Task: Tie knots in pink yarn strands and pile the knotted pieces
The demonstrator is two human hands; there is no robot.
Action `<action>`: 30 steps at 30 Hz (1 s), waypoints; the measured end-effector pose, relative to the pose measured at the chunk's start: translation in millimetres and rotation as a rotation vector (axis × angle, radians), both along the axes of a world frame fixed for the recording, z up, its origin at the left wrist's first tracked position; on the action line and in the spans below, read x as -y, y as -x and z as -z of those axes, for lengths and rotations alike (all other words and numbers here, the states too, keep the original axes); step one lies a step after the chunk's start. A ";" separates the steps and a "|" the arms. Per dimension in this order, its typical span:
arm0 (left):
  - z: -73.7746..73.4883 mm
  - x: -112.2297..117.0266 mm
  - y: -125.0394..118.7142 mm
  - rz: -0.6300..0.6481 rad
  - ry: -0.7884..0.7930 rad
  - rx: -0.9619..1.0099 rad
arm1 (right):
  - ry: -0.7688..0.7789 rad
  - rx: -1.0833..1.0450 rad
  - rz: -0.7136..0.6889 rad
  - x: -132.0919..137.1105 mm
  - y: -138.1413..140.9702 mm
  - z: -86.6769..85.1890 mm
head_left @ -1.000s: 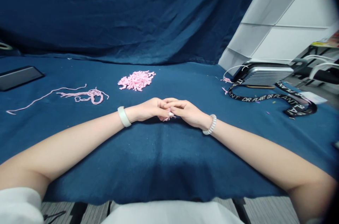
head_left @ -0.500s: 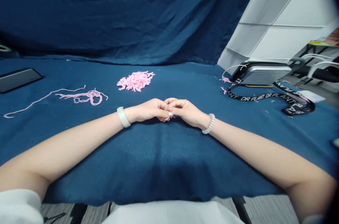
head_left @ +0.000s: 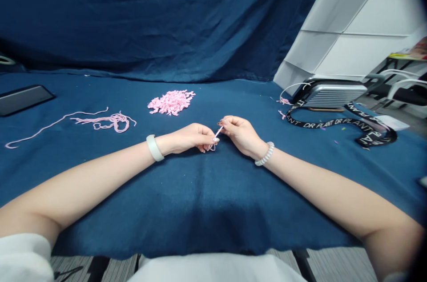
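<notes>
Slanting pink yarn runs from left hand toward right hand.

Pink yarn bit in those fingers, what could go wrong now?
The short pink yarn piece, pinched between the left hand and the right hand, looks thin and might slip and drop onto the blue cloth. The loose pile of pink yarn pieces lies unheld beyond the left hand, so a careless arm sweep could scatter it.
</notes>
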State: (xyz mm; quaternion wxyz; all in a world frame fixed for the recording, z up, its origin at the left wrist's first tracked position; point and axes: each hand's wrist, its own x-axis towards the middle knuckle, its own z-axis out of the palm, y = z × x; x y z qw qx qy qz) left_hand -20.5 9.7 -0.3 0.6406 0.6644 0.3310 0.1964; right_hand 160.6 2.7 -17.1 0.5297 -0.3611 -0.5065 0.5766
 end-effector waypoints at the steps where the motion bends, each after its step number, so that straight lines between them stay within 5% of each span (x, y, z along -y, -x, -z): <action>1: -1.3 1.4 -0.2 0.007 -0.002 -0.005 | -0.006 -0.009 0.021 -1.5 -1.5 -1.6; 15: -23.9 22.7 -0.9 0.173 -0.007 -0.118 | -0.149 0.068 0.249 -14.9 -16.6 -24.9; 24: -44.0 31.0 1.7 0.247 -0.065 -0.179 | -0.022 -0.028 0.163 -8.7 -7.8 -16.8; 30: -36.1 35.5 -0.6 0.345 -0.041 -0.208 | 0.039 -0.010 0.070 -1.6 -0.1 -3.6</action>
